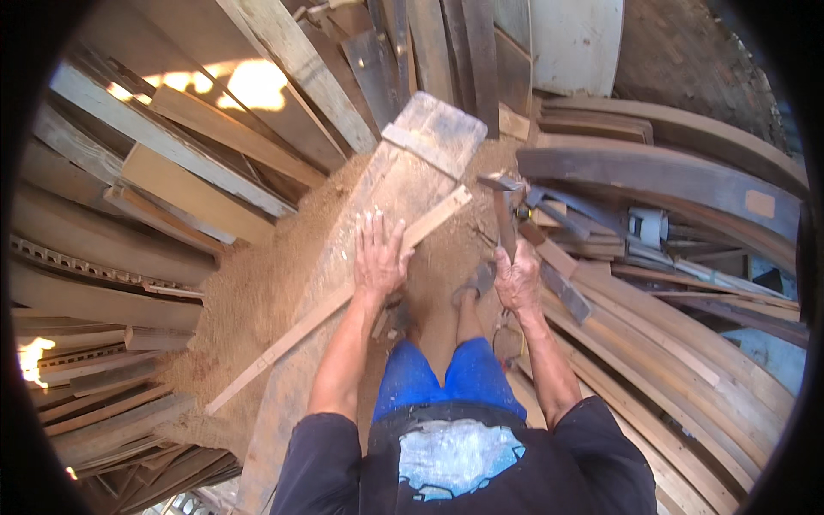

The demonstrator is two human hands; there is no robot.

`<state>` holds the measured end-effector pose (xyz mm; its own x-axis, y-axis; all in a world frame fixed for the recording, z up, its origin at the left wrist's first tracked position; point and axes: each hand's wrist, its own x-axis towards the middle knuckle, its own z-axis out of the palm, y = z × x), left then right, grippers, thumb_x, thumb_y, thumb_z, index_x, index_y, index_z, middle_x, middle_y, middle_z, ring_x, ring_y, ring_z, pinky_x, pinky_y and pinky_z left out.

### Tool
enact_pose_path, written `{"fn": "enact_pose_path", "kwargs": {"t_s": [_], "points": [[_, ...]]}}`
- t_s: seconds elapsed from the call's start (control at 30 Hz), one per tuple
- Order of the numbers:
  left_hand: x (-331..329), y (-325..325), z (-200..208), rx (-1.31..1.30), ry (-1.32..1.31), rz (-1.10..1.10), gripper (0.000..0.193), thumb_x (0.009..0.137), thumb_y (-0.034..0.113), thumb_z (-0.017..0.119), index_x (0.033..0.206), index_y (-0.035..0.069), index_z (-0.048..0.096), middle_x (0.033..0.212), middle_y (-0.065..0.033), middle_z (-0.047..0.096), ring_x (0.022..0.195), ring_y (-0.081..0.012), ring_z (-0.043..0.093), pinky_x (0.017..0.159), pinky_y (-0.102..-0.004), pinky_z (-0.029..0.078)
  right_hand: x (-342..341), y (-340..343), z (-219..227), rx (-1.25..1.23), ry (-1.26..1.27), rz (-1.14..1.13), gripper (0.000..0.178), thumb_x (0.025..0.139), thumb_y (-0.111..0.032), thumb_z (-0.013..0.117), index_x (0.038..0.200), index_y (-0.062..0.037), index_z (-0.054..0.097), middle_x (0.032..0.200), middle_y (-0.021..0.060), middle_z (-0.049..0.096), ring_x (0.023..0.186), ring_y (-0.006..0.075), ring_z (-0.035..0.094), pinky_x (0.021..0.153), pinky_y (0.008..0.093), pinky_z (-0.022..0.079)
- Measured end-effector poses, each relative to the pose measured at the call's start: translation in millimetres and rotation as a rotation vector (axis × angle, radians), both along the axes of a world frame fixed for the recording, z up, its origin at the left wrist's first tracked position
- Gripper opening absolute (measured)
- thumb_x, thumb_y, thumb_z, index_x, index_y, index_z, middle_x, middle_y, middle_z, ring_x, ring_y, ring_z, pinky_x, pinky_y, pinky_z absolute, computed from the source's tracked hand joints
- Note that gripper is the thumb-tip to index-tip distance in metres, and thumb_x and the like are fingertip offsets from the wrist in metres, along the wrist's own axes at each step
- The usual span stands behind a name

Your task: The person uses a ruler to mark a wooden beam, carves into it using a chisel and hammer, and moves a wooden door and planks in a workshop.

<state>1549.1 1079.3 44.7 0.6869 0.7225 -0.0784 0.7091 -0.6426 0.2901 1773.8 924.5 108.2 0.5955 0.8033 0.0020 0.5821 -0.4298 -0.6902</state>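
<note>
A long narrow wooden strip (283, 349) lies slantwise across a broad worn plank (439, 129). My left hand (380, 257) rests flat over the strip and plank, fingers stretched forward and thumb by the strip's edge. To the right, my right hand (518, 279) is wrapped round the handle of a hammer (504, 215). The hammer's head points away from me, raised just right of the strip's far end, apart from it. A short crosspiece (422, 151) spans the plank near its far end.
Sawdust (232, 318) covers the ground around the plank. Stacked boards (197, 206) crowd the left, with more timber (669, 369) along the right. Dark upright planks (468, 60) stand at the back. My sandalled foot (468, 293) is below the hammer.
</note>
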Motion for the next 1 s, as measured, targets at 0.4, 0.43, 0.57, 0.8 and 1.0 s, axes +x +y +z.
{"fn": "enact_pose_path", "kwargs": {"t_s": [0.4, 0.43, 0.57, 0.8, 1.0], "points": [[-4.5, 1.4, -7.6, 0.022, -0.006, 0.021, 0.064, 0.086, 0.040, 0.067, 0.143, 0.017, 0.047, 0.149, -0.0268, 0.037, 0.142, -0.0438, 0.030, 0.116, -0.0566, 0.023, -18.0, 11.8, 19.5, 0.242, -0.042, 0.097, 0.027, 0.093, -0.028, 0.064, 0.100, -0.0038, 0.054, 0.068, 0.0215, 0.060, 0.065, 0.0449, 0.062, 0.058, 0.0523, 0.048], [-3.7, -0.1, -7.3, 0.023, -0.011, 0.024, 0.064, 0.086, 0.040, 0.067, 0.143, 0.017, 0.047, 0.149, -0.0268, 0.037, 0.142, -0.0438, 0.030, 0.116, -0.0566, 0.023, -17.9, 2.0, 2.1, 0.243, -0.046, 0.100, 0.027, 0.093, -0.028, 0.064, 0.100, -0.0038, 0.054, 0.068, 0.0215, 0.060, 0.065, 0.0449, 0.062, 0.058, 0.0523, 0.048], [-0.8, -1.9, 0.4, 0.000, -0.006, 0.002, 0.063, 0.086, 0.039, 0.067, 0.142, 0.017, 0.047, 0.148, -0.0271, 0.038, 0.141, -0.0436, 0.031, 0.116, -0.0565, 0.024, -9.1, -13.4, -32.1, -0.416, -0.108, 0.063, 0.033, 0.096, -0.034, 0.060, 0.107, -0.0025, 0.055, 0.072, 0.0229, 0.062, 0.070, 0.0462, 0.064, 0.060, 0.0522, 0.048], [-4.2, -3.0, -5.9, 0.021, -0.017, 0.004, 0.063, 0.088, 0.039, 0.066, 0.143, 0.017, 0.046, 0.149, -0.0278, 0.036, 0.142, -0.0431, 0.031, 0.117, -0.0555, 0.023, -16.7, -20.1, -18.3, 0.219, -0.038, 0.109, 0.034, 0.096, -0.032, 0.058, 0.104, 0.0007, 0.056, 0.080, 0.0270, 0.065, 0.075, 0.0497, 0.063, 0.063, 0.0522, 0.048], [0.4, -1.5, -1.9, 0.035, -0.006, -0.006, 0.062, 0.089, 0.043, 0.063, 0.143, 0.018, 0.047, 0.150, -0.0255, 0.038, 0.143, -0.0430, 0.028, 0.118, -0.0545, 0.021, -13.3, -1.9, 8.3, -0.238, 0.058, 0.002, 0.031, 0.094, -0.028, 0.060, 0.102, 0.0010, 0.054, 0.079, 0.0282, 0.064, 0.075, 0.0489, 0.064, 0.065, 0.0536, 0.048]]}}
